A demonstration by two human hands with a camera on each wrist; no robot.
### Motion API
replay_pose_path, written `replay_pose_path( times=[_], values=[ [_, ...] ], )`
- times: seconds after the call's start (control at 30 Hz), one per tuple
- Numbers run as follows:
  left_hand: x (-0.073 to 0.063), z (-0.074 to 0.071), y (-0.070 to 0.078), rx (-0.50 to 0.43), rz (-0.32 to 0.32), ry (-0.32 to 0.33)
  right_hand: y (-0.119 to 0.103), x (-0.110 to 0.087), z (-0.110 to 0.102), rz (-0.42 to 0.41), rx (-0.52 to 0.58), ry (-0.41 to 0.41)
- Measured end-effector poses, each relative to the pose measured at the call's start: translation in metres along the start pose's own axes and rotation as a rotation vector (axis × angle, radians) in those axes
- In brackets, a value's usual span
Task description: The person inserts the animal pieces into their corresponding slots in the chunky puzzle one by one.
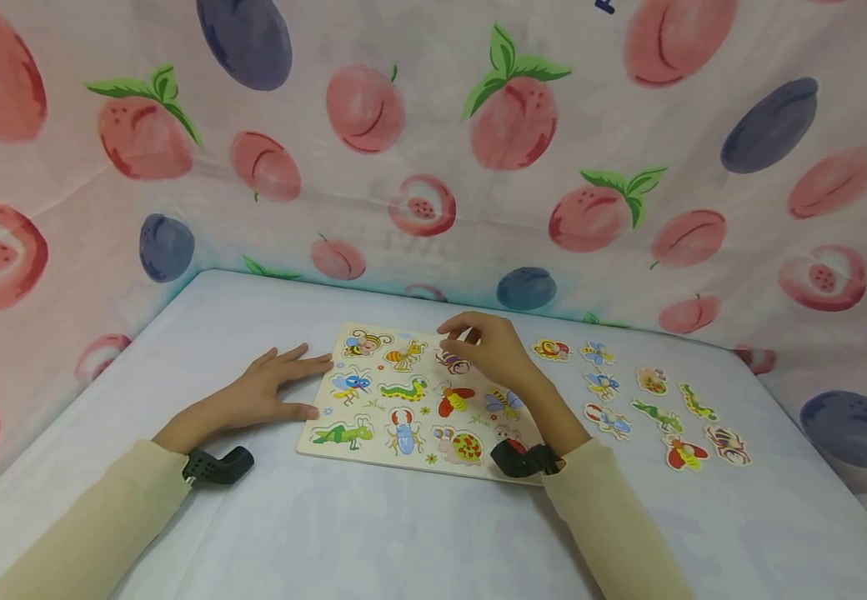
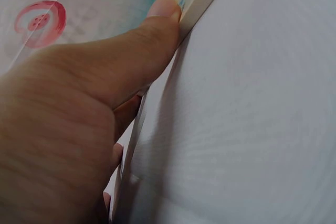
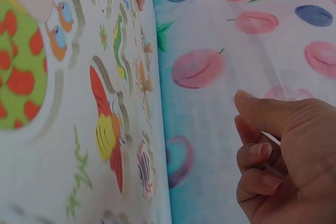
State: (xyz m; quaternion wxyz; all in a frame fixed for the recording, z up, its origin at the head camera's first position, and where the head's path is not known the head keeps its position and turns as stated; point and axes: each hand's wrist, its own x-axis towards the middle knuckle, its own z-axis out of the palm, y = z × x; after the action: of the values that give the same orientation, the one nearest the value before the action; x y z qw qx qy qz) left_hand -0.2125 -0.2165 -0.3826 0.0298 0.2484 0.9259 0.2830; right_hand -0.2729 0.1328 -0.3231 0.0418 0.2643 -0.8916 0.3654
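Observation:
A flat wooden insect puzzle board (image 1: 369, 404) lies in front of me, with cut-out pictures of a grasshopper, a caterpillar, a snail and others. My left hand (image 1: 264, 387) rests at its left side with fingers spread, and in the left wrist view the thumb (image 2: 164, 9) touches the board's edge. Over the upper right of the board hovers my right hand (image 1: 489, 346), above the striped beetle slot (image 1: 451, 362). Its fingers are loosely bent in the right wrist view, with nothing between them. In the top row, a bee piece (image 1: 363, 343) and an ant piece (image 1: 405, 356) sit in the board.
To the right of the board, several loose insect pieces lie on the white table (image 1: 373, 533), among them a ladybug (image 1: 551, 349), a stag beetle (image 1: 608, 421), a caterpillar (image 1: 698, 402) and a red winged insect (image 1: 685, 452). A fruit-print cloth (image 1: 471, 225) hangs behind.

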Motion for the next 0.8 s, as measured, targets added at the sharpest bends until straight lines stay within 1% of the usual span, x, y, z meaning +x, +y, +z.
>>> replay_pose_path(
  times=[0.17,0.4,0.6,0.8],
  values=[
    [0.000,0.000,0.000,0.001,0.005,0.000,0.004,-0.015,-0.017,0.003,-0.034,0.056],
    [0.000,0.000,0.000,0.007,0.008,0.005,0.024,-0.037,-0.044,-0.019,-0.080,0.130],
    [-0.001,-0.001,0.001,0.001,0.011,0.008,0.038,-0.057,-0.069,-0.032,-0.174,0.185],
    [-0.001,-0.001,0.001,-0.001,-0.001,0.000,0.054,-0.078,-0.092,0.020,-0.245,0.213]
  ],
)
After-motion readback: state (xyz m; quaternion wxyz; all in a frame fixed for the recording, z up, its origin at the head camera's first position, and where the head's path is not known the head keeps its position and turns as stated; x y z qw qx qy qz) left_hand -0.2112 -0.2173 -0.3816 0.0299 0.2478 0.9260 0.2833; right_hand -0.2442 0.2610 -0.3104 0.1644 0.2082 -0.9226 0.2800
